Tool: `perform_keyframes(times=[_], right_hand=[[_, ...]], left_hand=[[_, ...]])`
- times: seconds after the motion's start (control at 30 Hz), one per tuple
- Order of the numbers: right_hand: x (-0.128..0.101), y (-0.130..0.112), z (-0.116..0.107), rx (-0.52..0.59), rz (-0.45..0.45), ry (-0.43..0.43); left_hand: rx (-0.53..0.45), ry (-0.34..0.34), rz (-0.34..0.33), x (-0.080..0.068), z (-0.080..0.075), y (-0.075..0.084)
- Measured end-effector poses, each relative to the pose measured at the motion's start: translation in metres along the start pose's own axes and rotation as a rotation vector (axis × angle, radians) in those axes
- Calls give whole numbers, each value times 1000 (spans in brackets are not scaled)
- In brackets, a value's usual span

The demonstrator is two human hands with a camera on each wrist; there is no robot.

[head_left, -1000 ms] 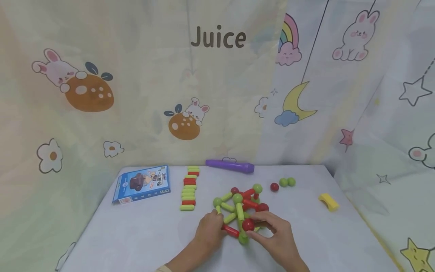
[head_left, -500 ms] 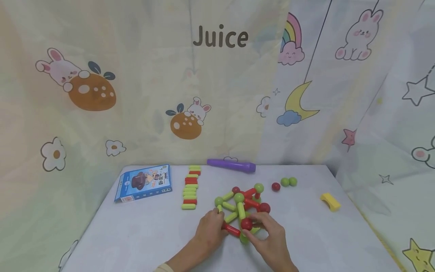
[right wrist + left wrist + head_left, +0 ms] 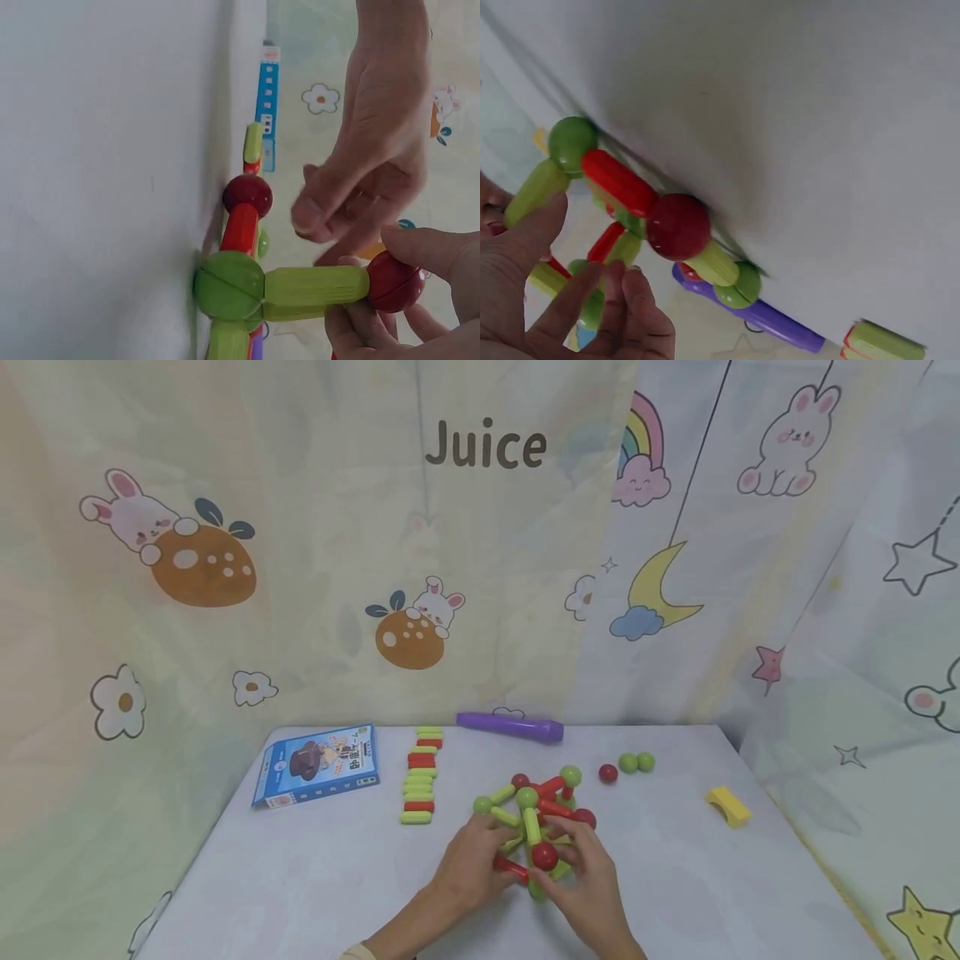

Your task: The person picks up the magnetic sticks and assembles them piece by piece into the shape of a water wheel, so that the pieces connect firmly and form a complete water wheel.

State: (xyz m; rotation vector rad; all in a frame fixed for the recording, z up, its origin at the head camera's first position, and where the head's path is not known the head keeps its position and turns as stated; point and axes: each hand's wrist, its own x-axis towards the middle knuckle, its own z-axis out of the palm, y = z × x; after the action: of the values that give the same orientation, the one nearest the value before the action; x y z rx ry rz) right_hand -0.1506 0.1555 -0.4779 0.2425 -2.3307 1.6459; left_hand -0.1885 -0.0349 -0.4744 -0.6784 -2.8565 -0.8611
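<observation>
Hanging behind the ball-and-rod frame (image 3: 532, 823), a curtain (image 3: 315, 468) printed with rabbits and the word "Juice" fills most of my head view. Under the frame I see the white table (image 3: 300, 877). A blue box (image 3: 322, 766) lies well to the left of the frame and farther back. The frame itself rests on the table between the person's hands, red and green rods joining red and green balls. At its left side, the left hand (image 3: 468, 864) reaches in; my wrist feeds show thumb and fingers bent and parted, and I cannot tell whether they touch a rod. At its right side, the right hand (image 3: 592, 877) pinches a red ball (image 3: 544, 857), which touches the end of one of the frame's green rods. Beyond the frame I have a purple microphone-shaped toy (image 3: 510, 727). Left of the frame runs a row of loose rods (image 3: 418, 781), red and green. Well right of it I pick out a yellow arch block (image 3: 729, 802). Behind the frame to the right sit two green balls (image 3: 627, 763), touching, and a loose red ball (image 3: 608, 773) just beside them.
</observation>
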Motion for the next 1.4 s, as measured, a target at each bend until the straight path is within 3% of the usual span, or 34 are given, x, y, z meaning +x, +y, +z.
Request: perform_keyframes(times=[0.3,0.5,0.6,0.73,0.8,0.93,1.03,1.2,1.27,1.4], right_hand=[[-2,3,3,107,27,23],[-3,3,6,51,87,40],[-5,2,3,-85,44,48],[-12,6,-8,-350,-125,108],[-14,10,-17,-424,-199,124],[-13,20,-32,-421,-207,93],[-11,25,-40,-388,-181,60],[-9,28,-46,-358,-170,17],[-8,28,-47,-356,-135,0],[-7,25,-47,-369,-61,-34]], left_hand=[[-32,-18,14,-6,-1,-7],[-35,-27,7,-8,-2,-13],[-1,-7,-13,-10,-5,-20],[26,68,-115,-12,-20,-48],[72,130,-182,-12,-28,-68],[225,180,-265,-12,-38,-104],[286,153,-251,-13,-39,-116],[245,113,-231,-18,-37,-106],[156,83,-230,-20,-37,-96],[-126,20,-222,-20,-39,-72]])
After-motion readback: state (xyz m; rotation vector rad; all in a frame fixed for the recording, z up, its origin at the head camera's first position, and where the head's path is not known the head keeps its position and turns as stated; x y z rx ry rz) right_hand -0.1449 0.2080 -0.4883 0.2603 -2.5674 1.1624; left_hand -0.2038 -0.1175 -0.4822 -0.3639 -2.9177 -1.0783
